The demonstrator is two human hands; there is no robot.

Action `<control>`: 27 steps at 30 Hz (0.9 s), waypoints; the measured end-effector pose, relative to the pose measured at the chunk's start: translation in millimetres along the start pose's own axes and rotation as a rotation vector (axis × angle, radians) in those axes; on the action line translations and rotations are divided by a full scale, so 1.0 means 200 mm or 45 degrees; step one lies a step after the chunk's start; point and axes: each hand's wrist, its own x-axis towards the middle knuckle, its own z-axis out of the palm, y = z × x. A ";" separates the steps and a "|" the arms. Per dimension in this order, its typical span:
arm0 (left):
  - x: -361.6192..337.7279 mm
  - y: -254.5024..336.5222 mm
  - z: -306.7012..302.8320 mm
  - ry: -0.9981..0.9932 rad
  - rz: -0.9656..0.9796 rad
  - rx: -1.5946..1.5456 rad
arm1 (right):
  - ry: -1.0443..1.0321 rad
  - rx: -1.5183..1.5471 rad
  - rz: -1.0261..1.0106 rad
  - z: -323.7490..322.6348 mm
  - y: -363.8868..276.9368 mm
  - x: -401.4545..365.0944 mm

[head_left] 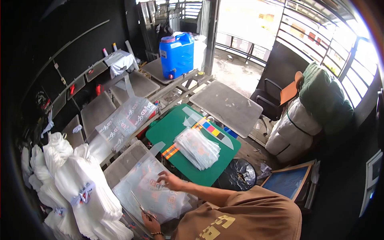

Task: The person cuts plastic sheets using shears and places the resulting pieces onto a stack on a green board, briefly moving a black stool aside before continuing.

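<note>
Below me, a stack of translucent printed plastic bags (150,192) lies spread over a grey board. My left hand (151,224), with a beaded bracelet at the wrist, is closed around the handles of a pair of scissors (138,202). The blades point up and away over the bags' near side. My right hand (171,181) hovers low over the upper part of the bags, its fingers bent and apart. Beside that hand, a green board (212,180) carries a fanned pile of similar plastic sheets (197,149).
Bundled white plastic bags (80,192) are heaped on the left. More printed sheets (126,122) lie on boards ahead. A blue jerrycan (177,56) stands behind them. A grey board (226,106), a black bin (238,175) and a framed screen (288,182) lie rightward.
</note>
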 end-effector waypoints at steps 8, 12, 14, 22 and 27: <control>-0.08 0.34 -0.04 0.035 0.044 0.558 | 0.248 -0.354 -0.121 -1.08 -0.07 -0.14; -0.10 0.39 0.03 0.085 0.244 0.641 | 0.318 -0.018 -0.045 -1.34 0.06 -0.27; -0.04 0.27 0.06 0.050 0.097 0.341 | 0.297 0.700 0.205 -1.37 0.21 -0.35; -0.15 0.34 0.31 0.093 0.273 0.182 | 0.318 -0.063 0.504 -1.26 0.71 -0.53; -0.23 0.27 0.39 0.039 0.151 0.265 | 0.448 -0.526 0.357 -1.19 0.78 -0.55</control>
